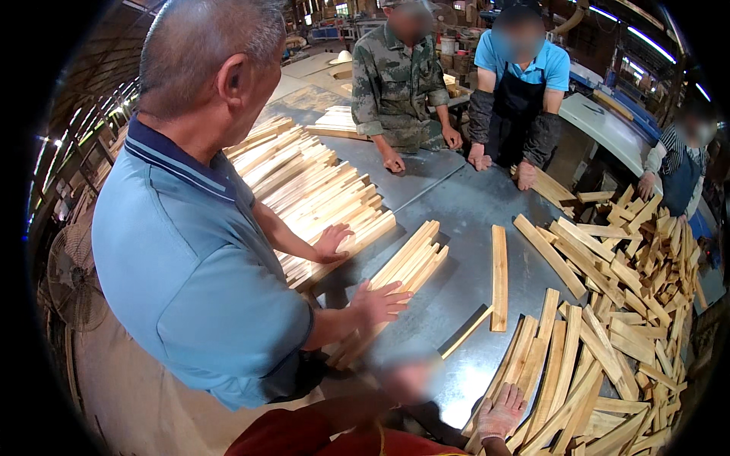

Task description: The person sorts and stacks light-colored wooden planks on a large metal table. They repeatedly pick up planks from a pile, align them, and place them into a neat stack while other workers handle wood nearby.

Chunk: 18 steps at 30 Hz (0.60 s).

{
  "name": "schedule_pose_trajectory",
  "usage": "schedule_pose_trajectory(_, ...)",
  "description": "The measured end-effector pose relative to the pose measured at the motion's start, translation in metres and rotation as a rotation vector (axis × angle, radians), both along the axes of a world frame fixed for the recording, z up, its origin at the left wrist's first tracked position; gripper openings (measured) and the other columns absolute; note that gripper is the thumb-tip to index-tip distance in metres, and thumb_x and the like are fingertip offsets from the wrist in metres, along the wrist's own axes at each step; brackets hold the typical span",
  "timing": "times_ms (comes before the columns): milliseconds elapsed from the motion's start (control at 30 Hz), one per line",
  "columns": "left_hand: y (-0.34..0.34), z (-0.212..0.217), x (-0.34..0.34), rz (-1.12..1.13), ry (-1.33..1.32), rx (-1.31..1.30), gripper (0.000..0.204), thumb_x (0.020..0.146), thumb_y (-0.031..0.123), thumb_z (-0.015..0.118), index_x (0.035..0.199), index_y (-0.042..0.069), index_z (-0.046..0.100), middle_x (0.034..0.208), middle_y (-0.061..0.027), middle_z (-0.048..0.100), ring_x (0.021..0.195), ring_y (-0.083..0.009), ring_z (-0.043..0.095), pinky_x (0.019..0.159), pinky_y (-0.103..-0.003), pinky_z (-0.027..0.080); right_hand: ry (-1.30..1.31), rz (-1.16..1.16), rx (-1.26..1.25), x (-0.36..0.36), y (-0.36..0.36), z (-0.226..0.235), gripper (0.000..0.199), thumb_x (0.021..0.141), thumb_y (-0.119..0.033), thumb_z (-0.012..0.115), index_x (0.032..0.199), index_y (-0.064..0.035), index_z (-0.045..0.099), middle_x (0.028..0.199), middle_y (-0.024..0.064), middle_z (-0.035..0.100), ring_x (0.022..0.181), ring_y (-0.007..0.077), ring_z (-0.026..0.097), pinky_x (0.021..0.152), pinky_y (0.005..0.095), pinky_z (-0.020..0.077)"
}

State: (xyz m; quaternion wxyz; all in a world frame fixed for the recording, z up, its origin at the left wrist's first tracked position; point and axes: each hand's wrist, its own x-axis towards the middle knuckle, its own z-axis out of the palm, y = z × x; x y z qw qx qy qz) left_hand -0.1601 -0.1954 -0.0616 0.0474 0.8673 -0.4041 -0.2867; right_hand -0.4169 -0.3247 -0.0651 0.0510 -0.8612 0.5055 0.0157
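At the lower edge, my right hand [502,411], in a pale glove, lies with fingers stretched out on curved wooden strips [546,357] at the table's near side. My left hand [409,378] reaches in from a red sleeve near the table's edge. A blur covers its fingers, so whether it holds anything is hidden. Beyond it, a dark-edged strip [465,332] touches the end of a lone pale strip [499,277]. To the left, a person in a blue polo shirt rests one hand [378,304] on a small row of strips [411,262].
The person's other hand [332,243] touches a long row of strips [304,182] on the grey metal table [449,205]. Two people lean on the far side; another stands far right. A heap of loose wood pieces [646,304] covers the right side. A fan [76,277] stands left.
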Motion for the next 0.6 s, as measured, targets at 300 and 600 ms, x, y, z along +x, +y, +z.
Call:
schedule_pose_trajectory(300, -0.003, 0.038, -0.010, 0.090, -0.004, 0.053, 0.035, 0.102, 0.030, 0.058, 0.132, 0.012, 0.059, 0.129, -0.0140, 0.068, 0.117, -0.0363, 0.069, 0.097, -0.047, 0.058, -0.028, 0.033, -0.047, -0.004, 0.003, -0.005, 0.074, 0.092, -0.041, 0.058, 0.154, -0.0008, 0.048, 0.160, 0.0182, 0.045, 0.153, 0.0374, 0.032, 0.128, 0.0558, 0.0160)
schedule_pose_trajectory(600, -0.005, 0.009, -0.006, 0.099, -0.039, 0.056, 0.034, 0.100, 0.027, 0.060, 0.131, 0.013, 0.062, 0.127, -0.0116, 0.068, 0.112, -0.0337, 0.071, 0.094, -0.047, 0.058, -0.012, 0.037, -0.014, 0.003, 0.001, 0.003, 0.075, 0.092, -0.037, 0.061, 0.157, -0.0028, 0.044, 0.163, 0.0169, 0.042, 0.154, 0.0365, 0.031, 0.129, 0.0547, 0.0175)
